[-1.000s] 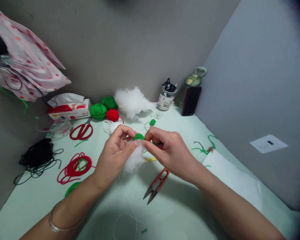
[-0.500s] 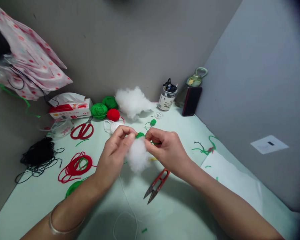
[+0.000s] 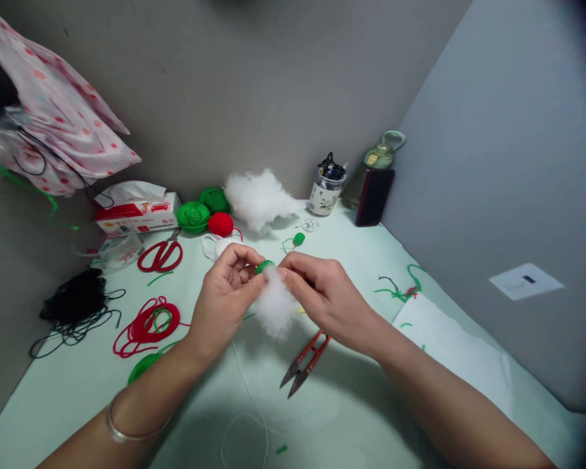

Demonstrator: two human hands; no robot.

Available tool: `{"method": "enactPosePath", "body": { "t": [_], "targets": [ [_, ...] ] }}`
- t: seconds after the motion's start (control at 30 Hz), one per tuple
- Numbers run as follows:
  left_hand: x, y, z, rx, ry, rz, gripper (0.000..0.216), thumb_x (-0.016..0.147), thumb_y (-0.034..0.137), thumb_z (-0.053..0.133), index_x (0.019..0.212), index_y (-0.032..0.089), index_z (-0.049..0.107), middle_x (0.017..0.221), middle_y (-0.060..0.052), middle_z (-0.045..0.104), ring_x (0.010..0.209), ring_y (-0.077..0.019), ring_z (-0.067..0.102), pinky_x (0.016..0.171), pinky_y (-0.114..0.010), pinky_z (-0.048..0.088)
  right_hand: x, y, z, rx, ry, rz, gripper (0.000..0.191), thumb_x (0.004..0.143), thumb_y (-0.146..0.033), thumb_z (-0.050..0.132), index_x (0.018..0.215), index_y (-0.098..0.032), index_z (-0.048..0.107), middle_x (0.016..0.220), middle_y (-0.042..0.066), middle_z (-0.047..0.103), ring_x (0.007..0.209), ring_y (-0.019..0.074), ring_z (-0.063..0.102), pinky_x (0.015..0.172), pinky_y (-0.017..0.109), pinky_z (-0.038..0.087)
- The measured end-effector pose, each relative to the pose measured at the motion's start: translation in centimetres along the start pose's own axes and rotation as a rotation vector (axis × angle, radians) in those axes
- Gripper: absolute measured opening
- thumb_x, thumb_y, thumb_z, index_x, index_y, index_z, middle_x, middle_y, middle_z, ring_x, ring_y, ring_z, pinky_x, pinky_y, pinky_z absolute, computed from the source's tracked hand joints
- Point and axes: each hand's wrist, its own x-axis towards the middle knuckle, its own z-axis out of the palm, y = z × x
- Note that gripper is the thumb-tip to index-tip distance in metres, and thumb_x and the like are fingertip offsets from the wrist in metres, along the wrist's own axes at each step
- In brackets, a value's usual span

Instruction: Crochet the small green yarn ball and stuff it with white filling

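Note:
Between thumb and fingers, my left hand (image 3: pixel 227 293) grips a small green crocheted piece (image 3: pixel 264 266). A tuft of white stuffing fiber (image 3: pixel 277 306) hangs from it, pinched at its top by the fingertips of my right hand (image 3: pixel 322 290). Whether some of the fiber is inside the green piece is hidden by the fingers. Just below my right hand, red-handled thread snips (image 3: pixel 305 363) lie on the table with the blades toward me. A yellow tool, mostly covered, shows beside the fiber.
Behind my hands lie a heap of white fiber (image 3: pixel 261 200), green yarn balls (image 3: pixel 194 217) and a red ball (image 3: pixel 221 224). Red scissors (image 3: pixel 160 255), black yarn (image 3: pixel 75 299) and red yarn (image 3: pixel 151 326) are at left. A phone (image 3: pixel 375 197) leans on a bottle (image 3: pixel 379 156) at right.
My right fingers have drawn closer to the green piece, which has shifted slightly left and turned. The fiber tuft has moved a little right and looks narrower.

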Motion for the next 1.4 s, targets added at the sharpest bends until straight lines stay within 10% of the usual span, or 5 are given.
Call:
{"method": "enactPosePath", "body": {
  "t": [0.2, 0.4, 0.67, 1.03, 1.4],
  "targets": [
    [-0.4, -0.1, 0.2, 0.285, 0.115, 0.26, 0.019, 0.081, 0.01, 0.07, 0.09, 0.022, 0.06, 0.088, 0.002, 0.063, 0.085, -0.0118, 0.062, 0.08, -0.023, 0.052, 0.1, 0.1, 0.5, 0.084, -0.019, 0.035, 0.031, 0.099, -0.033, 0.054, 0.071, -0.02, 0.052, 0.06, -0.007, 0.039, 0.058, 0.0087, 0.034, 0.054, 0.025, 0.028],
    [-0.7, 0.7, 0.3, 0.143, -0.003, 0.078, 0.012, 0.092, 0.024, 0.067, 0.099, 0.023, 0.057, 0.094, 0.002, 0.063, 0.064, -0.0081, 0.055, 0.053, -0.02, 0.045, 0.2, 0.7, 1.0, -0.084, 0.106, -0.036, 0.021, 0.087, -0.015, 0.061, 0.069, -0.02, 0.052, 0.055, -0.01, 0.032, 0.052, 0.0072, 0.026, 0.054, 0.024, 0.025],
    [-0.3, 0.8, 0.2, 0.098, -0.041, 0.063, 0.018, 0.088, 0.024, 0.075, 0.098, 0.021, 0.061, 0.097, 0.0, 0.062, 0.092, -0.0127, 0.06, 0.083, -0.024, 0.05, 0.0, 0.3, 0.7, -0.207, 0.184, -0.124, 0.023, 0.086, -0.011, 0.06, 0.069, -0.02, 0.047, 0.057, -0.009, 0.032, 0.054, 0.0076, 0.026, 0.058, 0.025, 0.025],
    [-0.5, -0.6, 0.3, 0.161, 0.106, 0.138, 0.01, 0.089, 0.02, 0.067, 0.093, 0.022, 0.058, 0.089, 0.001, 0.061, 0.086, -0.0156, 0.06, 0.082, -0.031, 0.048, -0.7, -0.5, 1.5, -0.1, 0.021, -0.141, 0.018, 0.093, -0.014, 0.05, 0.077, -0.02, 0.047, 0.059, -0.009, 0.035, 0.053, 0.0075, 0.03, 0.057, 0.025, 0.026],
    [-0.2, 0.3, -0.8, 0.628, 0.077, 0.502, 0.013, 0.09, 0.012, 0.064, 0.096, 0.023, 0.067, 0.094, -0.001, 0.063, 0.089, -0.0154, 0.062, 0.07, -0.026, 0.05, -0.6, -0.5, 2.0, 0.005, 0.061, -0.144, 0.019, 0.093, -0.015, 0.052, 0.076, -0.021, 0.047, 0.06, -0.009, 0.033, 0.054, 0.0077, 0.029, 0.058, 0.025, 0.028]
  ]
}}
